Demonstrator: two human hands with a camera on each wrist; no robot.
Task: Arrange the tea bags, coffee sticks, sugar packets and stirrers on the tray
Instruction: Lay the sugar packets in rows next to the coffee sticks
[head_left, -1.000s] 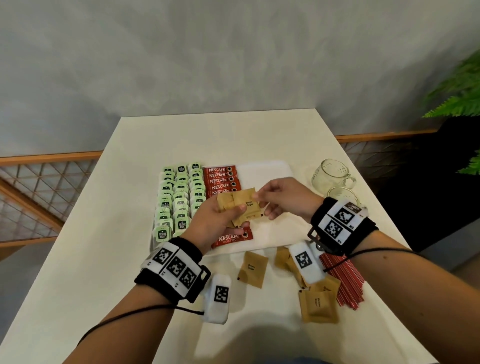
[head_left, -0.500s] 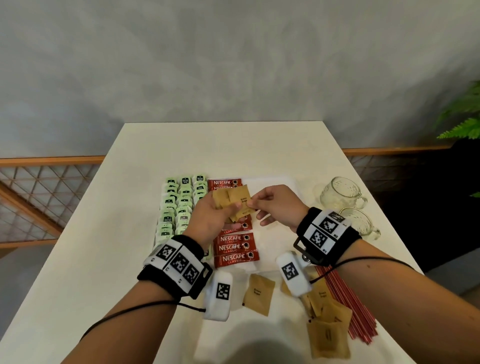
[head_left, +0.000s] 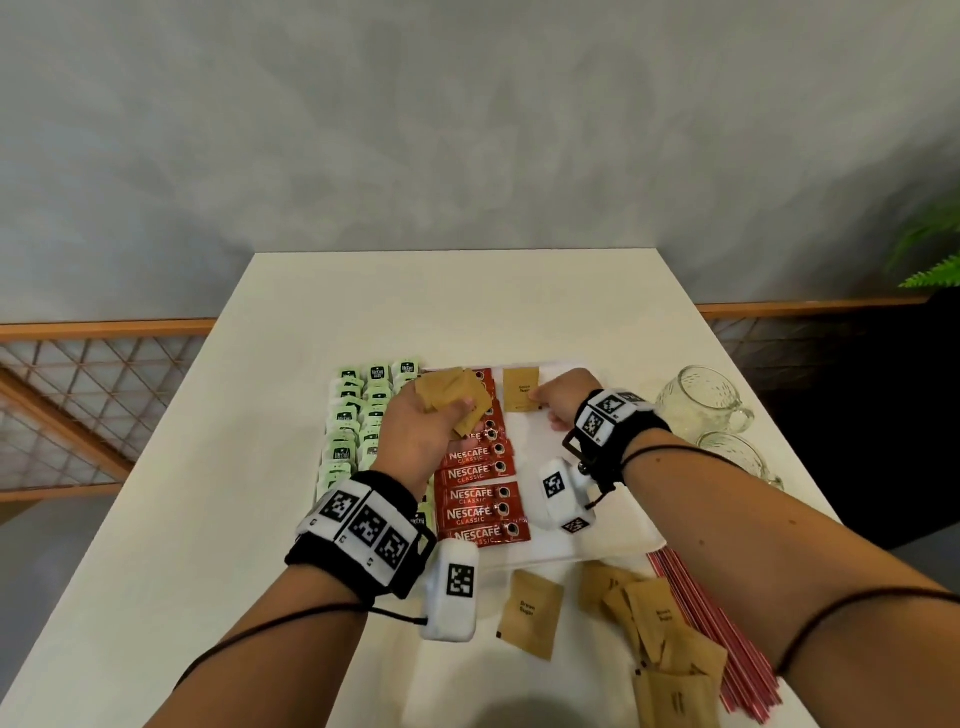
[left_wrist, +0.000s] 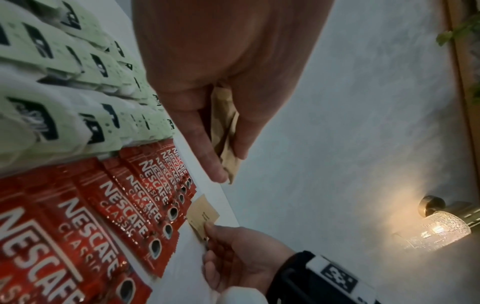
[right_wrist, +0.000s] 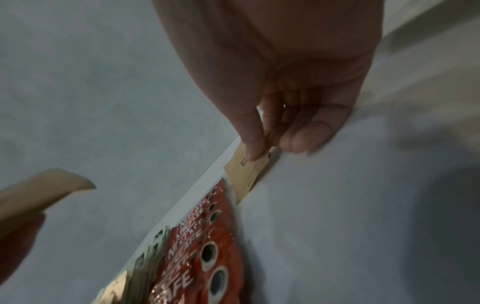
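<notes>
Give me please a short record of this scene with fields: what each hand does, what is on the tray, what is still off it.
left hand: grips a bunch of brown sugar packets
right hand: pinches one brown sugar packet at the tray's far edge
tray: green tea bags, Nescafe coffee sticks
off tray: loose sugar packets, red stirrers
beside: glass mugs
</notes>
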